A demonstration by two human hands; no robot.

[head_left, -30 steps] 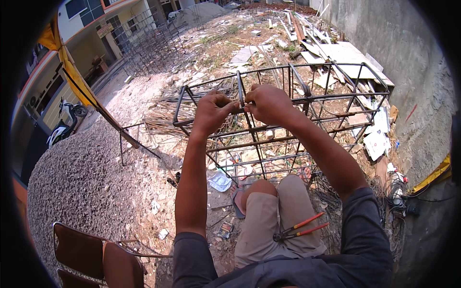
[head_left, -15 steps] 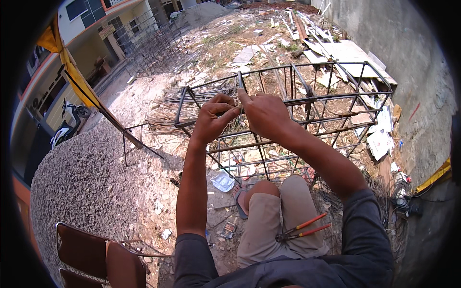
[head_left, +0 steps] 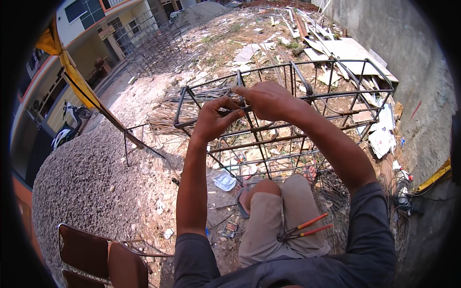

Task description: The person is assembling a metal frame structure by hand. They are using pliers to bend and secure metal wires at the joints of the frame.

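Observation:
In front of my knees stands a long cage of dark steel reinforcing bars (head_left: pixel 309 97). Both my hands are at its upper left part, where an upright hoop crosses a long bar. My left hand (head_left: pixel 214 117) is closed in a pinch, thumb and forefinger meeting at the crossing. My right hand (head_left: pixel 270 102) lies over the same bar, its fingers curled and the forefinger bent toward the hoop. Whatever thin thing the fingers hold is hidden or too small to name. Red-handled pincers (head_left: pixel 305 234) rest on my lap, across the thigh of my beige shorts.
Left of me rises a gravel heap (head_left: pixel 91 187), with brown folding chairs (head_left: pixel 82 250) nearer. Loose steel rods (head_left: pixel 165 111) lie beyond the cage's left end. White boards (head_left: pixel 353 54) and a concrete wall (head_left: pixel 408 62) border the right. A dark slanting pole (head_left: pixel 108 115) stands left.
My right hand has shifted slightly and turned flatter over the crossing, its forefinger now lower and pointing more to the left. My left fingers stay pinched there. The pincers have not moved.

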